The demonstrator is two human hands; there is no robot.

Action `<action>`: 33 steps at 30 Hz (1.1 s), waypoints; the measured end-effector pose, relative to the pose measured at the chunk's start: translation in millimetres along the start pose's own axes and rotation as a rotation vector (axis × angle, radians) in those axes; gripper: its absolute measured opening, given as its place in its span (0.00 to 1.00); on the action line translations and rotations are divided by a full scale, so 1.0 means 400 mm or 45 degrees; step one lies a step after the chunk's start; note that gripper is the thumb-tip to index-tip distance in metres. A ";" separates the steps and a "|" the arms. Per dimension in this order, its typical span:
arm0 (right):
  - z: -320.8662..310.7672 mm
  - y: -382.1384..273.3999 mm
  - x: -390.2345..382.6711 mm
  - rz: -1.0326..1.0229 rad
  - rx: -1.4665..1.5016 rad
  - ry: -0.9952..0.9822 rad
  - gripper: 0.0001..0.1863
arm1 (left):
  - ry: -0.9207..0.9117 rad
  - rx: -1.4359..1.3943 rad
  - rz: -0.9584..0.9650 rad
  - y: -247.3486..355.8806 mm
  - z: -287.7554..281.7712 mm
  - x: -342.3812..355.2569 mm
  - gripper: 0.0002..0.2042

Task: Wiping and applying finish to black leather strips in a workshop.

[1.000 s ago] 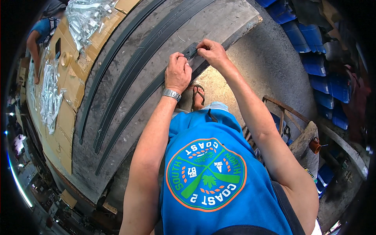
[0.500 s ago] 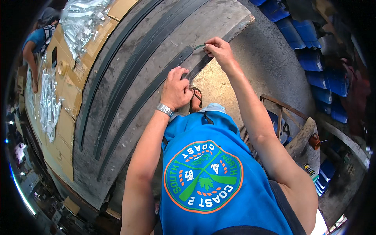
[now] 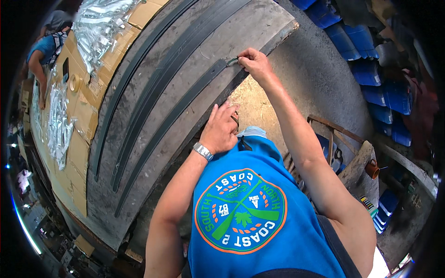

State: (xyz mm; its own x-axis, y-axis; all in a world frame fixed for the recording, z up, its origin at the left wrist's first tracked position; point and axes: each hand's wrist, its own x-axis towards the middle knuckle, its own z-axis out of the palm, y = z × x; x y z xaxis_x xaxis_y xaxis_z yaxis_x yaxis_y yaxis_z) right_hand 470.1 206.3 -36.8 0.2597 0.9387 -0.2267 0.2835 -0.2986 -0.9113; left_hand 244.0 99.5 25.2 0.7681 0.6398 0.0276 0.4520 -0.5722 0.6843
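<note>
Several long dark rubber strips lie side by side on a grey worktable [image 3: 259, 23]. My right hand [image 3: 254, 62] pinches the end of the nearest strip [image 3: 176, 116] close to the table's edge. My left hand [image 3: 219, 129], a metal watch on its wrist, rests with fingers spread at the table's near edge, beside that same strip. A second strip [image 3: 153, 92] and a third strip [image 3: 120, 88] lie further left, untouched.
Flat cardboard [image 3: 88, 111] and crinkled clear plastic sheets [image 3: 99, 23] cover the table's left part. Another person in blue [image 3: 44, 51] bends at the far left end. Blue crates [image 3: 371, 55] are stacked at the right, with a wooden frame [image 3: 343, 139] near my right side.
My right hand has moved up and right along the table edge, pulling the strip's end with it. My left hand slid down toward me and spread its fingers.
</note>
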 end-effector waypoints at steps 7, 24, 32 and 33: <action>-0.005 -0.005 0.001 0.065 0.119 -0.040 0.13 | -0.213 -0.170 -0.094 0.027 -0.006 -0.029 0.06; 0.003 0.004 0.009 0.010 0.060 -0.005 0.10 | -0.330 -0.149 -0.339 0.019 0.007 -0.031 0.11; -0.005 -0.028 -0.009 0.082 0.298 -0.054 0.09 | 0.349 -0.095 -0.287 -0.049 -0.050 0.060 0.09; -0.008 -0.037 -0.010 0.082 0.299 -0.054 0.09 | 0.440 0.017 -0.309 -0.054 -0.065 0.073 0.11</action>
State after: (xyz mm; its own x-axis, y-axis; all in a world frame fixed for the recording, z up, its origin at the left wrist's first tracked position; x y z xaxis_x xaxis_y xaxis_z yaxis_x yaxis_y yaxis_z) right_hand 467.9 206.3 -21.3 0.2296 0.9270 -0.2965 0.0439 -0.3142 -0.9483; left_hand 244.9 144.0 30.3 0.4420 0.8901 0.1112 0.6090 -0.3888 0.6914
